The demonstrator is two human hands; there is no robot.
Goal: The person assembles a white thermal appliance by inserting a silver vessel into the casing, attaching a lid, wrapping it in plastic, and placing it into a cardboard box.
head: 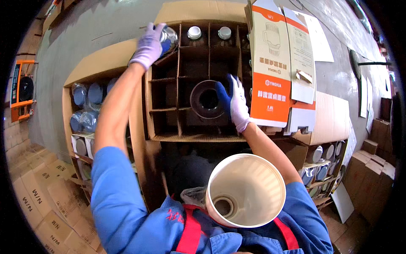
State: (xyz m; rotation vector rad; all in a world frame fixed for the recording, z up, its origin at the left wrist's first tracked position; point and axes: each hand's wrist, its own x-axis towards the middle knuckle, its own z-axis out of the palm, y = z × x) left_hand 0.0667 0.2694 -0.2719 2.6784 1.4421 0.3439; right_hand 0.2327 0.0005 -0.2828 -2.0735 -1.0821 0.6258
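My left hand [149, 46], in a pale glove with a blue palm, grips a shiny clear bottle-like vessel [170, 35] at the far-left compartment of a divided cardboard carton [196, 138]. Two white-capped vessels, one with a left cap [194, 32] and one with a right cap [224, 32], stand in the back row. My right hand [236, 103] has its thumb and fingers apart and is empty. Its thumb overlaps the edge of a dark brown round piece [197, 106] with a central opening; whether they touch is unclear.
A large cream plastic tub [247, 187] is at my chest. Flattened printed boxes [269, 66] stand over the carton's right side. Open cartons hold lidded items [95, 92] at left and more items [317, 154] at right. Cardboard sheets [47, 190] cover the floor at lower left.
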